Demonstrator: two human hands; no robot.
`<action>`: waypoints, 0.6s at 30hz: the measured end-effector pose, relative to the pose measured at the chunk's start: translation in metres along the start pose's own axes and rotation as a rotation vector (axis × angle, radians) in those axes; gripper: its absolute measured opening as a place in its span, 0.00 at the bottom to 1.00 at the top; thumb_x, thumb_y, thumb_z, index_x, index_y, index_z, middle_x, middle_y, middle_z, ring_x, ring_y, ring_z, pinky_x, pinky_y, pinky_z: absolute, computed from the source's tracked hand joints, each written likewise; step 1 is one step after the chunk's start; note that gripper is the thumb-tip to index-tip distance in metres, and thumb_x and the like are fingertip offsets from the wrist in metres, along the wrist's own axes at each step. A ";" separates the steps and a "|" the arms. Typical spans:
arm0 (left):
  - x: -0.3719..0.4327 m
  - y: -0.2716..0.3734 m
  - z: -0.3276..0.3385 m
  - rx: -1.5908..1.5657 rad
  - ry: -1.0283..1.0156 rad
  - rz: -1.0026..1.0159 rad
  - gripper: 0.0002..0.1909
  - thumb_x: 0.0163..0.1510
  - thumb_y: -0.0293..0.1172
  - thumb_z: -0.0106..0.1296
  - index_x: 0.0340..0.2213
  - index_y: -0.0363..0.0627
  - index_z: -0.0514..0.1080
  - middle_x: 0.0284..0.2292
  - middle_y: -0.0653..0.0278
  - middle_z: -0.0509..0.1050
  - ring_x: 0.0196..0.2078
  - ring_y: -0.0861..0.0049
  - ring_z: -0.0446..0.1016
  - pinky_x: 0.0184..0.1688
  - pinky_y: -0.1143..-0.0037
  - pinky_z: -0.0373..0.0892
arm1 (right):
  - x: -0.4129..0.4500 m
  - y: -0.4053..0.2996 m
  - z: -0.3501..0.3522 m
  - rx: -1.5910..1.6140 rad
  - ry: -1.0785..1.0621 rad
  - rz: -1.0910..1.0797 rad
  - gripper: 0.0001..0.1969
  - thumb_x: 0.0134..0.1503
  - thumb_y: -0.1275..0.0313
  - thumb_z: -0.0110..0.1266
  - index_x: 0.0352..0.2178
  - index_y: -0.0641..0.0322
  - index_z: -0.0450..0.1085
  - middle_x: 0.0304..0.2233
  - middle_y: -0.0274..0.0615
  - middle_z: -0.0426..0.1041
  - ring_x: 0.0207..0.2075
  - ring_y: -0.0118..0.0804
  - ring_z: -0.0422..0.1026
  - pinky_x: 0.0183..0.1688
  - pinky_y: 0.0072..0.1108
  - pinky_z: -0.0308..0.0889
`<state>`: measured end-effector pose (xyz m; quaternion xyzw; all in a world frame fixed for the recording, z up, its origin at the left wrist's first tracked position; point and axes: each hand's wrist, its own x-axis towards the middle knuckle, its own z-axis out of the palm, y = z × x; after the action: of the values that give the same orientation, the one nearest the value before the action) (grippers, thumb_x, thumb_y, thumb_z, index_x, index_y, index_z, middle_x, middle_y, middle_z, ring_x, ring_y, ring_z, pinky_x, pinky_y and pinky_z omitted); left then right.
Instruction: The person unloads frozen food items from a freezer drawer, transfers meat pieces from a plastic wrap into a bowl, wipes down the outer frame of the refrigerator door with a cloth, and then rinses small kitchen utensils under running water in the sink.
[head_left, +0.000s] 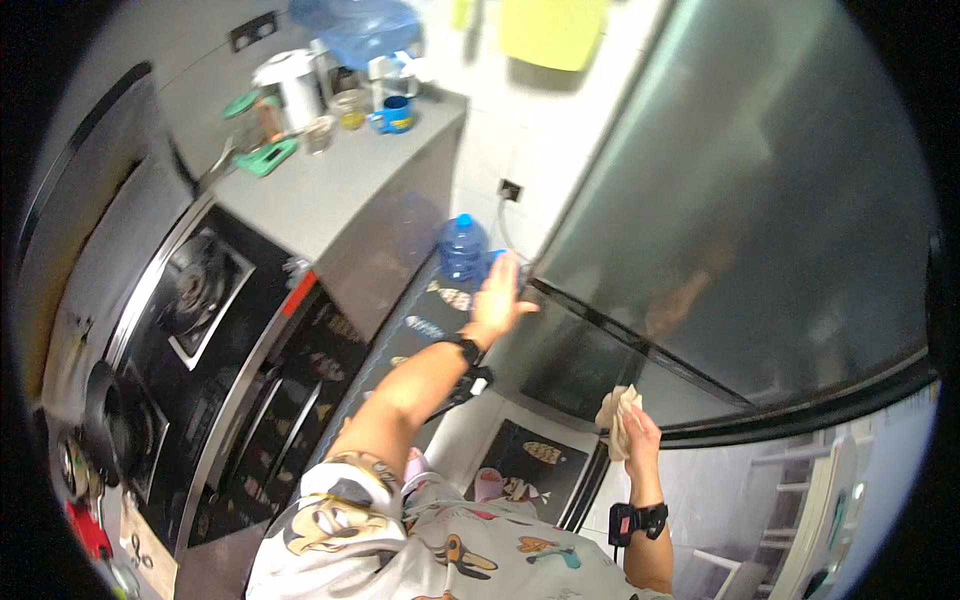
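My left hand is stretched out in front of me with fingers extended and nothing in it, near the lower side of a dark glossy refrigerator. Behind its fingertips stands a large blue plastic water bottle with a blue cap. On the right, my right hand grips a crumpled beige cloth by the refrigerator's dark lower door edge. Both wrists wear black straps.
A grey countertop at the left holds a blue mug, a white kettle, glasses and a green kitchen scale. Nearer are a gas cooktop and a black pan. A patterned dark mat lies on the floor.
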<state>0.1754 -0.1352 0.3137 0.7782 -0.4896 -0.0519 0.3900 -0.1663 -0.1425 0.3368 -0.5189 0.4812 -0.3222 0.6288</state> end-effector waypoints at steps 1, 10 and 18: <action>0.005 -0.001 0.000 0.047 0.003 0.106 0.50 0.31 0.39 0.59 0.52 0.41 0.41 0.52 0.48 0.46 0.53 0.59 0.49 0.51 0.69 0.54 | 0.009 -0.012 0.028 0.063 -0.051 0.064 0.14 0.49 0.74 0.46 0.39 0.69 0.63 0.33 0.38 0.68 0.33 0.27 0.66 0.34 0.15 0.62; -0.147 -0.102 -0.153 -0.104 -0.740 0.069 0.33 0.41 0.42 0.50 0.47 0.41 0.55 0.42 0.47 0.63 0.43 0.59 0.64 0.43 0.68 0.62 | 0.097 -0.006 0.190 0.117 -0.177 -0.176 0.13 0.52 0.72 0.41 0.39 0.66 0.61 0.30 0.41 0.68 0.28 0.31 0.69 0.28 0.20 0.66; -0.443 -0.056 -0.273 0.273 0.160 -1.171 0.25 0.38 0.38 0.52 0.40 0.40 0.62 0.35 0.52 0.68 0.39 0.60 0.66 0.39 0.68 0.63 | 0.093 0.056 0.359 0.086 -1.020 0.259 0.14 0.49 0.75 0.45 0.39 0.70 0.63 0.31 0.36 0.67 0.30 0.24 0.66 0.29 0.15 0.63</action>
<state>0.1140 0.3842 0.3322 0.9626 0.0489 -0.1360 0.2290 0.1959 -0.0895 0.2574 -0.5199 0.1606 0.0324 0.8384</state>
